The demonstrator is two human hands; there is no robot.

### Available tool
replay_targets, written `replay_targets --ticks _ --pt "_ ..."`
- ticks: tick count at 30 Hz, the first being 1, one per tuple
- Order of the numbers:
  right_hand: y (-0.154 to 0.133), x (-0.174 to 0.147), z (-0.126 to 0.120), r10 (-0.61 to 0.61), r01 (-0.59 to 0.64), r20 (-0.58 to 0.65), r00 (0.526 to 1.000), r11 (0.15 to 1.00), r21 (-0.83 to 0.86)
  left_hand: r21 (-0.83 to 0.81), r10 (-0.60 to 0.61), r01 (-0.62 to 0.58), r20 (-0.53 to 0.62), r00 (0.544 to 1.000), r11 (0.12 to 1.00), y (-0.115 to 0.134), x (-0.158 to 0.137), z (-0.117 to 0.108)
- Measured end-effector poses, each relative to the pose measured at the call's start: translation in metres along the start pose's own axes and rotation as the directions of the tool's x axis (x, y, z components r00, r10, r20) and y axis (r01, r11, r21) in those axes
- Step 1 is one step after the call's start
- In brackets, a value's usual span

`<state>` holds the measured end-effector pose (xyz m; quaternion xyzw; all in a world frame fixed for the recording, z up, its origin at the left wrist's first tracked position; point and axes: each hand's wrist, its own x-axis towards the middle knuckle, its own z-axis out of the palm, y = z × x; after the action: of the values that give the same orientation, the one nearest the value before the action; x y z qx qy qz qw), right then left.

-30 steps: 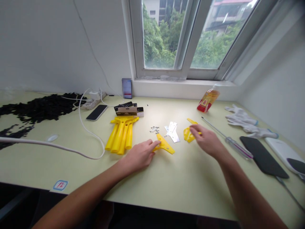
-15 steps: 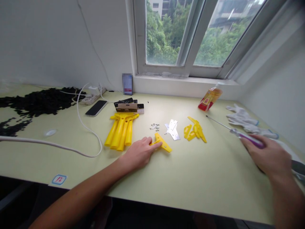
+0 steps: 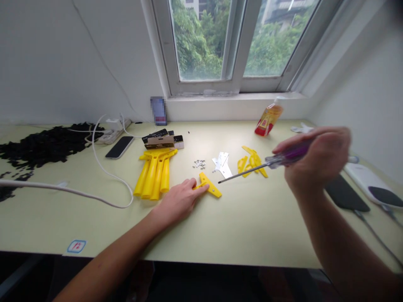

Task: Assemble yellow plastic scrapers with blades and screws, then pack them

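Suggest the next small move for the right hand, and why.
I'd probably bring the tip of the screwdriver to the silver spot, likely a screw head, on the yellow part: the right hand has the tip nearby, and the left hand holds the part on the table.

A second ago the right hand (image 3: 317, 157) was at the yellow bits (image 3: 254, 160), and the screwdriver (image 3: 273, 161) lay on the counter (image 3: 245, 226). Now the hand has let go of the bits and has the screwdriver in its grip. It has swung in from the right side, so the tip is close to the yellow tool (image 3: 211, 187), and the hand hides most of the gloves (image 3: 300, 128)
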<state>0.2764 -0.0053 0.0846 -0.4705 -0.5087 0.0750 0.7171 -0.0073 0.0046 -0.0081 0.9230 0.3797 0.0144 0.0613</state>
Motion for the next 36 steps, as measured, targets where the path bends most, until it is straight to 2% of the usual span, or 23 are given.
replay_targets --ticks 3,5,8,22,25,27,28,30,31,32,33,34,35,36 --pt "0.007 -0.014 0.02 -0.076 0.079 -0.042 0.996 0.993 0.084 -0.007 -0.002 0.002 0.021 1.0 1.0 0.0 0.0 0.0" --pt "0.012 -0.016 0.023 -0.077 0.078 -0.008 0.997 0.989 0.129 -0.014 0.0 0.001 0.03 1.0 1.0 0.0 0.0 0.0" --pt "0.018 -0.014 0.02 -0.086 0.087 -0.018 0.996 0.983 0.161 -0.025 -0.01 0.011 0.038 0.999 1.0 0.0 0.0 0.0" --pt "0.02 -0.023 0.025 -0.009 0.008 0.019 1.0 0.999 0.043 -0.043 -0.018 0.02 0.048 0.999 0.999 -0.001 0.0 0.001" --pt "0.015 -0.023 0.025 0.0 0.0 -0.003 1.0 0.999 -0.046 -0.042 -0.014 0.016 0.04 0.999 0.999 -0.002 0.0 0.001" --pt "0.005 -0.017 0.021 -0.019 0.032 0.055 0.998 0.97 -0.241 -0.04 -0.015 0.017 0.035 0.999 0.999 -0.002 0.0 0.001" --pt "-0.002 -0.011 0.019 -0.029 0.076 0.131 0.991 0.925 -0.372 -0.04 -0.015 0.017 0.034 0.999 0.999 -0.001 0.0 0.001" --pt "-0.02 0.005 0.015 -0.013 0.233 0.35 0.936 0.769 -0.595 -0.04 -0.015 0.016 0.036 0.999 0.999 -0.001 0.0 0.0" --pt "-0.03 0.015 0.014 0.023 0.324 0.471 0.882 0.695 -0.641 -0.04 -0.016 0.017 0.037 0.999 0.999 0.0 0.0 -0.001" --pt "-0.039 0.026 0.013 0.068 0.409 0.586 0.808 0.652 -0.639 -0.041 -0.018 0.02 0.038 0.999 0.999 0.0 0.0 -0.001" --pt "-0.048 0.037 0.014 0.114 0.484 0.698 0.707 0.642 -0.594 -0.042 -0.021 0.022 0.036 0.999 0.999 0.001 0.0 -0.002" --pt "-0.055 0.046 0.015 0.152 0.545 0.799 0.582 0.657 -0.522 -0.044 -0.022 0.024 0.034 0.999 0.999 0.001 0.0 -0.002" --pt "-0.061 0.055 0.018 0.171 0.587 0.871 0.46 0.677 -0.443 -0.046 -0.023 0.024 0.031 0.999 0.999 0.001 -0.001 -0.002" --pt "-0.065 0.061 0.022 0.176 0.615 0.917 0.359 0.694 -0.374 -0.048 -0.023 0.024 0.026 0.999 0.999 0.001 -0.001 -0.001"
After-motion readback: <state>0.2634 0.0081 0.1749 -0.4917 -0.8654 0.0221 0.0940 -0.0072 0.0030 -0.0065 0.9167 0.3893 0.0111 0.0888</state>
